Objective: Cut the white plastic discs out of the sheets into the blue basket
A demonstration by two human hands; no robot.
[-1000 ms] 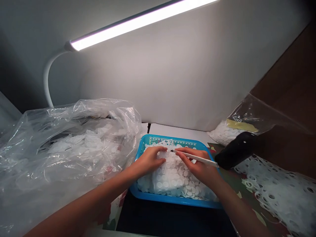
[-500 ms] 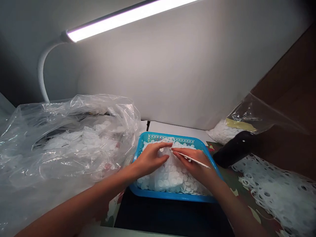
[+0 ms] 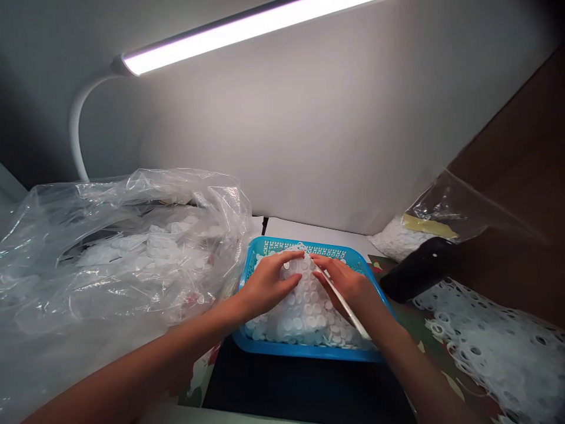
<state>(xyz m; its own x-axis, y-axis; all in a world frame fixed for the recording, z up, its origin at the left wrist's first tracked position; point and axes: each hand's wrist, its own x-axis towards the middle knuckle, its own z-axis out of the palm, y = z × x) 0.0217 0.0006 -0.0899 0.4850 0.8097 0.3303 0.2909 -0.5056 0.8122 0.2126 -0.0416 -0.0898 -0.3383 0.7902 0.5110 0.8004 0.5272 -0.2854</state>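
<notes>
A blue plastic basket (image 3: 304, 351) holds a heap of small white round discs and a white sheet of discs (image 3: 304, 303) on top. My left hand (image 3: 269, 281) rests on the sheet's left part, fingers curved and pressing its far edge. My right hand (image 3: 348, 284) lies over the sheet's right part, fingers closed round a thin white stick (image 3: 342, 301) that runs from the fingertips back along the hand to the wrist. Both sets of fingertips meet near the sheet's far edge.
A large crumpled clear plastic bag (image 3: 119, 247) with white sheets fills the left. Punched-out white sheets (image 3: 489, 347) lie at the right, behind them a black object (image 3: 417, 268) and a smaller clear bag (image 3: 424, 227). A lit lamp bar (image 3: 238, 29) hangs overhead.
The stick has swung from pointing out to the right to lying along my right hand toward the wrist. Both hands shifted slightly toward the basket's far edge.
</notes>
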